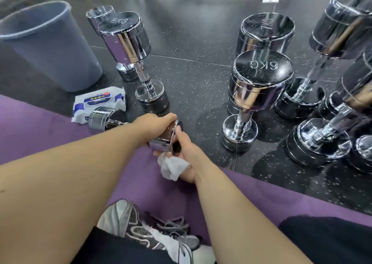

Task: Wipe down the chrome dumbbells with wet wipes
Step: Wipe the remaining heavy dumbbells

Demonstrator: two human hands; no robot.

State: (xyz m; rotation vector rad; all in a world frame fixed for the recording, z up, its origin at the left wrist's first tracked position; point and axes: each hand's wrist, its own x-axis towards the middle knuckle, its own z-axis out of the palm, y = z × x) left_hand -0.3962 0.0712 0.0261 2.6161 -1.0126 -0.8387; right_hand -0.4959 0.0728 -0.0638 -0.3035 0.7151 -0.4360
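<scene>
Nearest to the camera is a grey sneaker [141, 229] of the person, who sits on a purple mat [40, 134], and both bare forearms reach forward from there.

In the head view, the left hand [157, 122] is curled over one head of a small chrome dumbbell [104, 118], which lies on its side on the mat near its edge. The right hand [186, 157] is closed around a crumpled white wet wipe [173, 168], and its fingers touch the end face of the same head. I judge that this end is the part now in work.

The pack of wet wipes [98, 102] lies just beside the dumbbell's far head, near a grey bin [50, 46]. An 8KG dumbbell [124, 40] stands upright near the bin. A 6KG dumbbell [259, 78] and several more stand upright together on the dark floor [191, 78] at the right.

How far the task is: one dumbbell is in the hands. All the standing ones shine, so I cannot tell which are already wiped. Probably much work is left.
</scene>
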